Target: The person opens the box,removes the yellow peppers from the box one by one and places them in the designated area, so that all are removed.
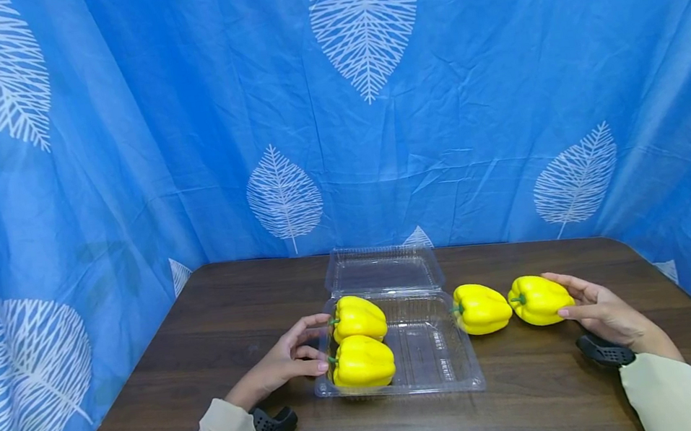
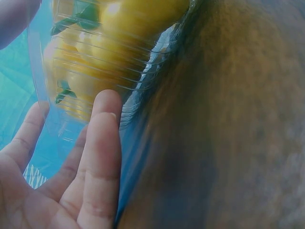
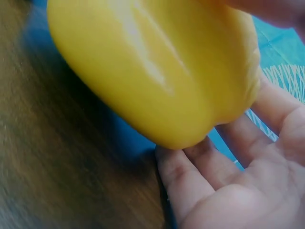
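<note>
My left hand (image 1: 294, 353) rests its fingers against the left side of a clear plastic clamshell container (image 1: 423, 336). In the left wrist view, the fingertips (image 2: 107, 102) touch its ribbed wall. Inside, on the left half, lie a rear yellow bell pepper (image 1: 359, 318) and a front one (image 1: 363, 362), green stems pointing left. At the right, my right hand (image 1: 610, 312) holds another yellow bell pepper (image 1: 536, 300) between thumb and fingers. In the right wrist view, this pepper (image 3: 157, 71) hides part of the fingers. A fourth pepper (image 1: 482, 308) sits between it and the container.
The container's lid (image 1: 384, 269) lies folded back behind its base. Everything stands on a dark wooden table (image 1: 231, 296). A blue curtain (image 1: 459, 84) with white leaf prints hangs behind and at both sides. Black bands (image 1: 604, 350) circle both wrists.
</note>
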### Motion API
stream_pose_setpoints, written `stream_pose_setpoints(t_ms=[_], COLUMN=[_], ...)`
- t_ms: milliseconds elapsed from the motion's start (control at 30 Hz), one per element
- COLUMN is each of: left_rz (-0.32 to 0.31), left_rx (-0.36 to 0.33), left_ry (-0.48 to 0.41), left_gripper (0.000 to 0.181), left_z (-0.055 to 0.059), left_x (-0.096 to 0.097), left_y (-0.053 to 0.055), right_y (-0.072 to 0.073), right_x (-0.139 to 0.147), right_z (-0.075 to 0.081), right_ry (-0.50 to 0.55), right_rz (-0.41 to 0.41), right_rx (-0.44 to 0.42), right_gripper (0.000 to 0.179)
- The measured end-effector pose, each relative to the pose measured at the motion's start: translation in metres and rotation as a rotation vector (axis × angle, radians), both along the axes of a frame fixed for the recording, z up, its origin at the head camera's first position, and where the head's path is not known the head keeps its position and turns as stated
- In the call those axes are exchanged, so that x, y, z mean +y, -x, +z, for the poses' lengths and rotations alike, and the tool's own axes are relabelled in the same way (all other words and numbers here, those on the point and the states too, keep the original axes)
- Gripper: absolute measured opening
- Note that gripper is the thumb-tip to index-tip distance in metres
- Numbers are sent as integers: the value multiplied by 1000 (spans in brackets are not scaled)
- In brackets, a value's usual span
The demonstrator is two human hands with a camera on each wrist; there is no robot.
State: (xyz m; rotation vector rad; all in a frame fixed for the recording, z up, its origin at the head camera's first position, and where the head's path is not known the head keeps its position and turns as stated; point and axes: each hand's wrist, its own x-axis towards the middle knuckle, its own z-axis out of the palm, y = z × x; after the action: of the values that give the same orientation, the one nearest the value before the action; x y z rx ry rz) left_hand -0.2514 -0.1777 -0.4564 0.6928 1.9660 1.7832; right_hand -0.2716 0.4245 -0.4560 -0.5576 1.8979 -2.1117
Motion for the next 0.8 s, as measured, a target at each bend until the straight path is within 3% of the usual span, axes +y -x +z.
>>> stream_pose_setpoints(t_ms=[533,800], left_rz=[0,-2], left_rx=[-5,1], left_ry=[4,7], left_gripper=[85,84], left_z=[1,1], left_x=[1,0], left_y=[-1,0], right_y=[-2,-2], right_x=[-3,-3], right_z=[-1,-2], right_ry=[-116,-100], right_rz=[-28,0], right_rx=[42,72], right_gripper=[71,74])
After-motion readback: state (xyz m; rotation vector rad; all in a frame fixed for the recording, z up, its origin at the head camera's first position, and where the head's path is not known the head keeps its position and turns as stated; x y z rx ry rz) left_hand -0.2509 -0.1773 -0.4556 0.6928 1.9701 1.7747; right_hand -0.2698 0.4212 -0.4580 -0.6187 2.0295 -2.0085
